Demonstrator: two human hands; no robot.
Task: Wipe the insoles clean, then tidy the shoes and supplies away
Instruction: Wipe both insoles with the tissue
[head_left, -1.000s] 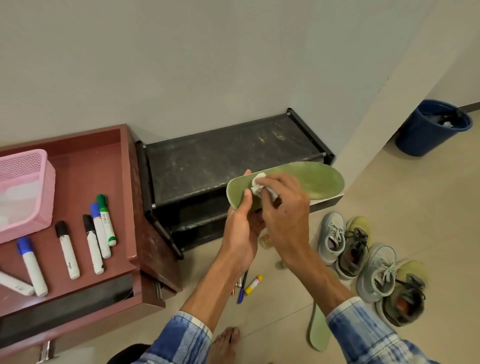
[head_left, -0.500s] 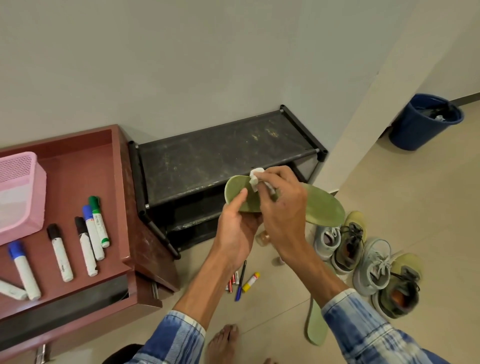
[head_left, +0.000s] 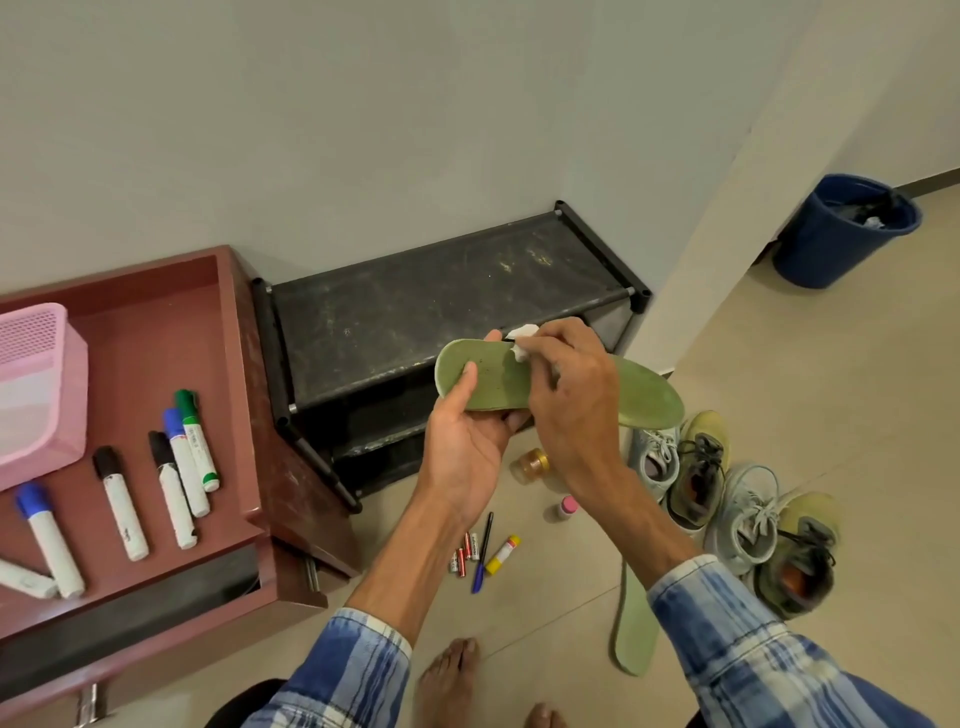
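Tiled floor (head_left: 805, 389) beside a black rack (head_left: 415, 312): left hand (head_left: 467, 447) grips one insole (head_left: 644, 400), right hand (head_left: 571, 405) pinches a white wipe (head_left: 522, 332) onto it. Second insole (head_left: 635, 623) lies at five o'clock, shoes (head_left: 737, 504) at four, none shelved. Wiping's midway, tidying untouched, I'd judge.

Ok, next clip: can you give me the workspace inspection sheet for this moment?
Surface: tiled floor, dusty black shoe rack against the wall.
Job's things: green insole held up in front of the rack; white wipe at its far edge; second insole on the floor; four shoes beside it.
Clutter: batteries, pen, glue stick, gold-capped bottle, pink-capped bottle on the floor; markers and pink basket in the red drawer.
Hands: left hand grips the green insole from beneath, thumb on top; right hand pinches the wipe.
Cables: nothing seen.
Surroundings: blue bin past the wall corner.
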